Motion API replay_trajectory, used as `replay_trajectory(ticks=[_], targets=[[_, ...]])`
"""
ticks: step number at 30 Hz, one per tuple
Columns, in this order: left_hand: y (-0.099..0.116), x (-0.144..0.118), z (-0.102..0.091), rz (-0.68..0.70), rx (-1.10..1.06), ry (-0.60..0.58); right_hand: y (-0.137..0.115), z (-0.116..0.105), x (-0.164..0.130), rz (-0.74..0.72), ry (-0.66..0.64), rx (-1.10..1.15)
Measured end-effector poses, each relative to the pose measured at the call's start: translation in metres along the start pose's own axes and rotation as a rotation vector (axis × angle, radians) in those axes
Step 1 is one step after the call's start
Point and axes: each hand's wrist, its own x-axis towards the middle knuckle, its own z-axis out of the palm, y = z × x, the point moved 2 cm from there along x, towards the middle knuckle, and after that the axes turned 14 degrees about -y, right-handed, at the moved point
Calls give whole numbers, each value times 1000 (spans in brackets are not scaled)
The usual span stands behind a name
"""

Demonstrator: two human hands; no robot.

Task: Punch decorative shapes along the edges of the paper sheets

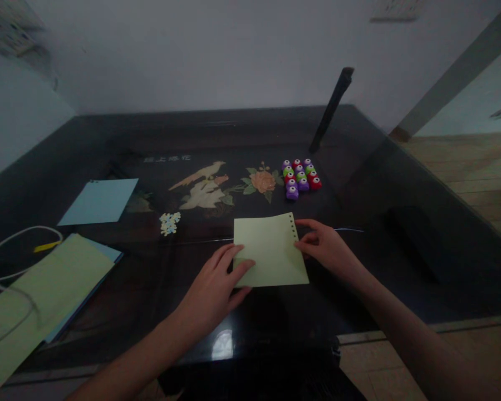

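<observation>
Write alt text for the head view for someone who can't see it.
The left hand and right hand touch opposite edges of a green sheet, holes along its right side, on a dark table. Beyond are purple, red and green pieces; a blue sheet and more paper lie at left.

We see a single sheet of pale yellow-green loose-leaf paper [271,250], plain on its upward face where it shows, with a row of small, dark punched holes along the upper stretch of its right edge. It lies nearly level at the near middle of the dark, glossy tabletop [346,195], though we cannot tell whether all of it touches the surface. Its far edge rises slightly toward the right corner, its near edge runs almost straight, its right side slants outward toward us, and its left margin is partly covered.
</observation>
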Motion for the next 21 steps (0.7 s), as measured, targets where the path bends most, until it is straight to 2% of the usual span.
replay_trajectory(ticks=[5,10,13,16,18,21], targets=[[0,1,-2,5,48,10,-3,-2,2,-3,-23,-97],[1,4,-3,-8,60,-4,-6,-8,0,18,-48,-372],[1,6,-5,-16,54,-13,-5,-12,-1,-18,41,-475],[0,6,-10,-32,32,-48,-2,-21,0,-106,152,-432],[-2,6,-14,-41,16,-76,0,-33,4,-157,209,-391],[-4,12,-22,-37,-4,-68,-1,-64,19,-210,333,-364]])
